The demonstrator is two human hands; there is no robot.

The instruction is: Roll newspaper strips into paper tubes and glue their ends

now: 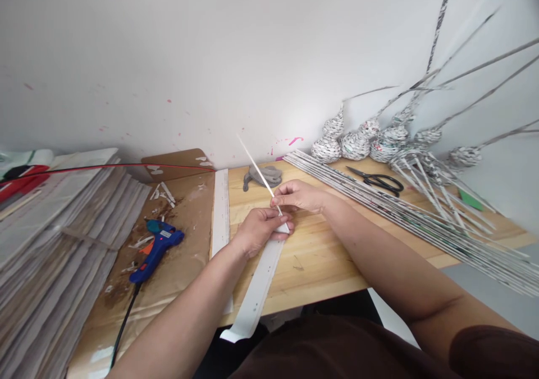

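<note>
While the wooden counter (324, 266) spans the middle of the view, a tall stack of paper sheets (71, 250) fills the left side, and a long bundle of thin paper tubes (379, 205) runs slantwise on the right. Behind the bundle, near the wall, stand bulbous woven paper forms (354, 145) with long tails. Between the hands and the near edge lies a white paper strip (257, 289), its lower end curling over that edge. The left hand (261, 227) is closed narrow, its fingers and thumb gripping the strip's far end; the right hand (301, 196), just beyond it, pinches a thin pale stick between thumb and fingertips. A blue glue gun (158, 252) lies to the left, black scissors (374, 179) beside the bundle. Slenderest is the stick (256, 165), tilted up and leftward, its lower end at the left hand
</note>
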